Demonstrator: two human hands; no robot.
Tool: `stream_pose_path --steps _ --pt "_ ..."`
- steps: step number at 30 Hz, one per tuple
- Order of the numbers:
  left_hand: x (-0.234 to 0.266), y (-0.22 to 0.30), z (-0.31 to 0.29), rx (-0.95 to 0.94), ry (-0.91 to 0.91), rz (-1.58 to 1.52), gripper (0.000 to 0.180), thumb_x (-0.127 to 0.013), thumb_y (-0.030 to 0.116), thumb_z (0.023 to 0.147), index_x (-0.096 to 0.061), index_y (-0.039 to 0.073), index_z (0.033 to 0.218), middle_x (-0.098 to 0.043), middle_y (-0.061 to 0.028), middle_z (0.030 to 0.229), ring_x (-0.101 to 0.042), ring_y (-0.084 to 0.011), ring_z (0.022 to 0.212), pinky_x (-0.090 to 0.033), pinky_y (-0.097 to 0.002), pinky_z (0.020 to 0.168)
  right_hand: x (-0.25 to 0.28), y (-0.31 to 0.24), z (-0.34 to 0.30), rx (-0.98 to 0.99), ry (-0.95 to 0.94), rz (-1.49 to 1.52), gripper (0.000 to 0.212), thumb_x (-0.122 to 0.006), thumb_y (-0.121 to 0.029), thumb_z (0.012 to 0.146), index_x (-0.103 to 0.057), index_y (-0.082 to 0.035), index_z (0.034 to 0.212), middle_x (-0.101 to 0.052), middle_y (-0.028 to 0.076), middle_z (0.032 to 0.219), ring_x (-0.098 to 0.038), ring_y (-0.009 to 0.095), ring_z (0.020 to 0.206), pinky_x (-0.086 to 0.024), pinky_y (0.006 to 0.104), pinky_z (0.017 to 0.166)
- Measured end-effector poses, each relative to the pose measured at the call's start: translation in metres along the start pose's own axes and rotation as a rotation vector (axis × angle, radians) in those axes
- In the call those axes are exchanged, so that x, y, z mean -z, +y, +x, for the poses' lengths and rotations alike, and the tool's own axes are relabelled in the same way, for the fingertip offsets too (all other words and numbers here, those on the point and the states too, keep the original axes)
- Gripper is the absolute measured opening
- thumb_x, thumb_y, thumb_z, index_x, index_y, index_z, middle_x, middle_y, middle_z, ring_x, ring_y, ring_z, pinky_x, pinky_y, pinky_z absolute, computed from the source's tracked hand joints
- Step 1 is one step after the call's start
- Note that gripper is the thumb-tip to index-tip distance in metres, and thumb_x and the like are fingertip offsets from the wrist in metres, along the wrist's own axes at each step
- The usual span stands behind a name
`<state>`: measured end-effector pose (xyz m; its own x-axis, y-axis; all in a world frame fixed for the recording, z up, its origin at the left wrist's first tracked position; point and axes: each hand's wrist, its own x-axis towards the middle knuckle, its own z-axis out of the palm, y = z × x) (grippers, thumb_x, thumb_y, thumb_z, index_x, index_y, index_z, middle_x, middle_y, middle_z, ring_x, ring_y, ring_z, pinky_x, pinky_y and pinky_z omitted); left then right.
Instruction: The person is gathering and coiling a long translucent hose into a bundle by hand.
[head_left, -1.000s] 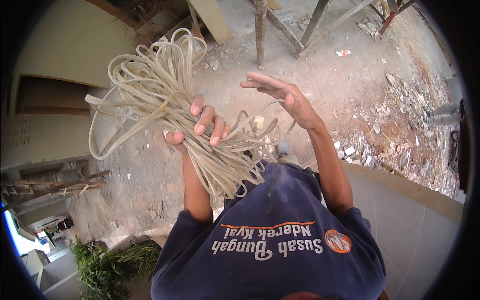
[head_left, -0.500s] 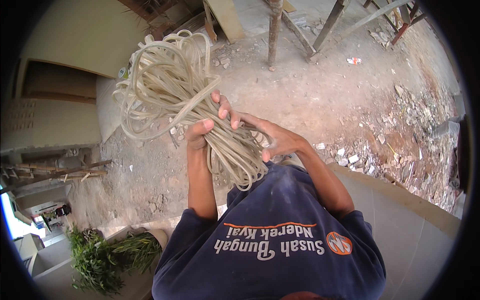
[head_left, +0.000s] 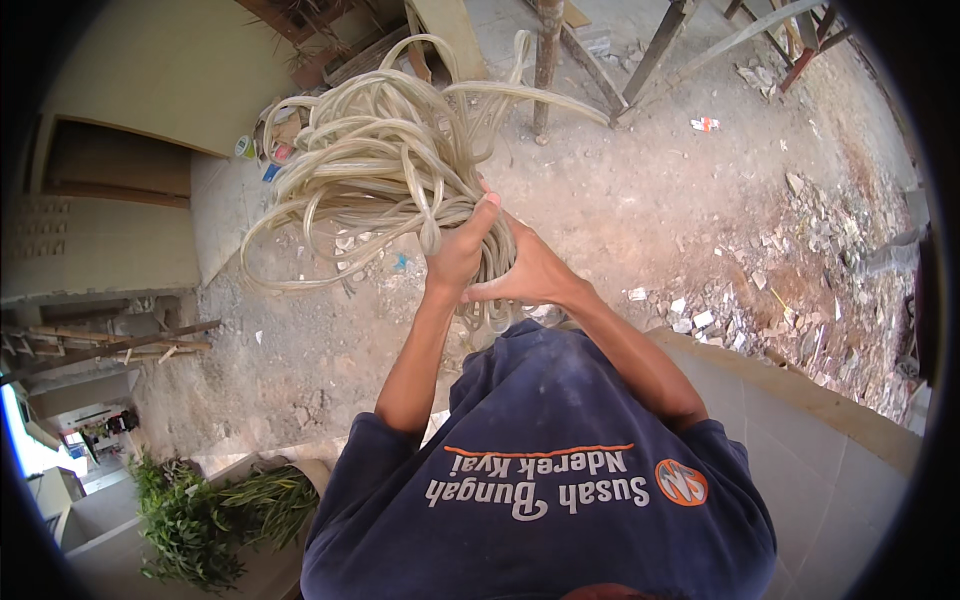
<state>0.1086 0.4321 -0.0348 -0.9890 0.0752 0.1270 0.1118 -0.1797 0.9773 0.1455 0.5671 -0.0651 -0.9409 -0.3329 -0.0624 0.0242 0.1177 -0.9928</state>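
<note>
A bundled coil of clear, yellowish plastic hose [head_left: 370,160] is held up in front of me, its loops fanning out toward the far left. One loose length bends away to the right at the far side. My left hand [head_left: 460,250] is closed round the gathered neck of the bundle, its back toward me and most fingers hidden. Just right of it, my right hand [head_left: 535,268] wraps the same hose lower down, thumb across the near side and fingers behind the strands. Short loop ends show faintly beneath the hands, close to my shirt.
Broken tile rubble [head_left: 700,318] lies along the right. Wooden posts [head_left: 548,70] stand at the far side. A low tiled wall [head_left: 800,440] runs at near right. Green plants [head_left: 190,520] grow at near left, below wooden planks [head_left: 110,340]. Dusty ground [head_left: 620,200] spreads beyond my hands.
My left hand has moved right and turned its back toward me. My right hand has closed round the lower part of the bundle. The loops have spread, and a length now sticks out rightward.
</note>
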Motion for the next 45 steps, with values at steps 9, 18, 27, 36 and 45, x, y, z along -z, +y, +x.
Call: stream_pose_path --steps 9,18,27,36,45 --pt "-0.004 -0.005 -0.001 0.094 -0.068 -0.019 0.019 -0.076 0.009 0.091 -0.067 0.002 0.107 -0.066 -0.0009 0.099 -0.061 -0.0107 0.089 -0.05 -0.0286 0.08 -0.005 0.007 -0.008 0.106 0.152 0.105 0.113 -0.096 -0.036 0.062 -0.039 0.005 0.15 -0.062 0.022 0.134 -0.061 0.028 0.124 -0.046 0.0386 0.108" --pt "-0.002 -0.016 0.003 0.192 -0.035 -0.151 0.025 -0.075 0.005 0.088 -0.064 0.002 0.111 -0.067 -0.005 0.1 -0.066 -0.0153 0.088 -0.055 -0.0315 0.079 0.004 0.003 -0.009 -0.089 0.078 0.166 0.062 -0.083 -0.014 0.072 -0.057 0.004 0.126 -0.069 0.01 0.107 -0.066 0.018 0.099 -0.052 0.0341 0.094" --pt "0.022 -0.011 0.028 0.318 -0.625 -0.414 0.064 -0.086 0.032 0.082 -0.061 -0.003 0.13 -0.068 -0.0161 0.123 -0.068 -0.0254 0.112 -0.059 -0.0368 0.094 0.021 -0.003 -0.017 -0.163 -0.104 0.364 0.056 -0.079 -0.009 0.075 -0.057 0.002 0.125 -0.068 0.009 0.105 -0.066 0.019 0.1 -0.053 0.0346 0.093" --pt "-0.001 -0.044 0.035 0.338 -0.998 -0.737 0.087 -0.096 0.043 0.066 -0.056 -0.007 0.125 -0.066 -0.0191 0.115 -0.066 -0.0366 0.114 -0.06 -0.0519 0.097 0.022 0.0 -0.048 -0.061 -0.274 0.538 0.039 -0.079 -0.007 0.074 -0.065 0.002 0.109 -0.07 0.01 0.095 -0.066 0.02 0.091 -0.053 0.0344 0.085" --pt "-0.039 -0.021 0.022 0.34 -0.578 -0.293 0.03 -0.077 0.021 0.088 -0.063 0.0 0.104 -0.07 -0.0142 0.092 -0.071 -0.025 0.084 -0.062 -0.0356 0.073 0.017 0.02 -0.054 0.011 0.216 0.293 0.052 -0.081 -0.016 0.073 -0.062 0.006 0.116 -0.066 0.008 0.096 -0.062 0.019 0.092 -0.051 0.033 0.087"
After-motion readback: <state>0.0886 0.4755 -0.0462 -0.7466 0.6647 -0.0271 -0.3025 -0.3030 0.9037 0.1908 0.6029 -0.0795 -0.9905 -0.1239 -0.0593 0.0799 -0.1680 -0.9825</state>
